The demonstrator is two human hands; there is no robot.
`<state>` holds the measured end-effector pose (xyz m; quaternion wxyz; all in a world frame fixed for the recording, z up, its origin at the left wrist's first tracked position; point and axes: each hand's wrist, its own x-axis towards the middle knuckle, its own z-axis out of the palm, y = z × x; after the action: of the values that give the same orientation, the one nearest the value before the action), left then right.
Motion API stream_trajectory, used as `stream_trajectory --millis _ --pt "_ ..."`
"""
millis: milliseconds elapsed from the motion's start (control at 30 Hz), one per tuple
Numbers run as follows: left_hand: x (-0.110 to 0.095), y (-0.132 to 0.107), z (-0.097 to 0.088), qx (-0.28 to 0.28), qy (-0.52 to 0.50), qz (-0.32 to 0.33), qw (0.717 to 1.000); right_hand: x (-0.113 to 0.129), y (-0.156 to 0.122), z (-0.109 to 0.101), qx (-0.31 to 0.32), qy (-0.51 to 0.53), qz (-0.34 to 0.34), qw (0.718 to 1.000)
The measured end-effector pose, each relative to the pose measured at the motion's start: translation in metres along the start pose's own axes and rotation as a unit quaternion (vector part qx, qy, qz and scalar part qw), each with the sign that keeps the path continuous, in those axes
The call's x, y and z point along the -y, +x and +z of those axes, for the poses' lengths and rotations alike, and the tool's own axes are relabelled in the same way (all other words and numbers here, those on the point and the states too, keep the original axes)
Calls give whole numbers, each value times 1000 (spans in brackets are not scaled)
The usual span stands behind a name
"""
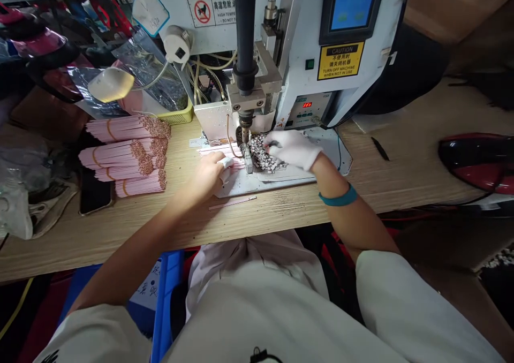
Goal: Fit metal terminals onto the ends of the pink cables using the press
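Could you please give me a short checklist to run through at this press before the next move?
Right hand gloved in white: ok.
Left hand ungloved, with a white wrap on one finger: not ok.
Press tip contact with the pink strips: cannot tell.
Red digital display lit: ok.
Pile of small metal parts under the right hand's fingers: ok.
Loose pink strip lying on the wooden bench, off the base plate: not ok.
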<state>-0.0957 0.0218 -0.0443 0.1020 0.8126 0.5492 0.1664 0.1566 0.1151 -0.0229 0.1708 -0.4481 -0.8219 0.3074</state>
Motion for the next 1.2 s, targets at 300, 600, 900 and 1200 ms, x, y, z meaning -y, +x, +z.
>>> stream_trajectory --millis 300,600,900,1200 --pt "-1 19 -12 22 -70 -74 995 4 24 29 -57 -4 -89 994" --pt "5 23 -18 57 -274 -75 957 16 10 19 28 376 58 924" --pt "2 30 -17 84 -327 -91 937 22 9 26 95 437 78 891" --pt "-4 35 -14 74 -379 -115 915 16 12 35 127 429 47 893"
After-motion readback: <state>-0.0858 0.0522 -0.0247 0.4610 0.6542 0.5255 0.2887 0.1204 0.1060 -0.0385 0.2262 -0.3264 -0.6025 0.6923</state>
